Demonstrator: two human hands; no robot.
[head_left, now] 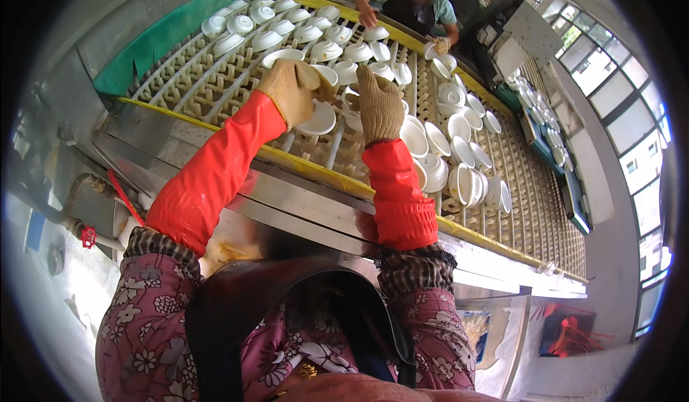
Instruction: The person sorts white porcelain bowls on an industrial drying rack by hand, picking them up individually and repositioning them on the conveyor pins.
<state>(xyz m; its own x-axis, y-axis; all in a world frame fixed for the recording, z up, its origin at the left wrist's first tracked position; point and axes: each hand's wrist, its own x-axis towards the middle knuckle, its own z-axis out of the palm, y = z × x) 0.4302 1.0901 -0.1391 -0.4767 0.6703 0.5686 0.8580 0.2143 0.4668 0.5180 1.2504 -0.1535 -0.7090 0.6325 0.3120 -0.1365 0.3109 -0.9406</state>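
Both my hands wear tan knit gloves, with red rubber sleeves over the forearms, and reach over a pegged conveyor holding many white bowls. My left hand is closed, its fingers bent down just above a tilted white bowl; whether they grip its edge is hidden. Another white bowl sits right behind that hand. My right hand is also closed, its knuckles up, beside a white bowl partly covered by it. What its fingers hold cannot be made out. To its right, several bowls lean on edge in rows.
Across the conveyor a person handles bowls. Yellow edging and a metal ledge run along the near side. A green strip borders the left end. More white dishes stand on a rack at right. A red valve sits lower left.
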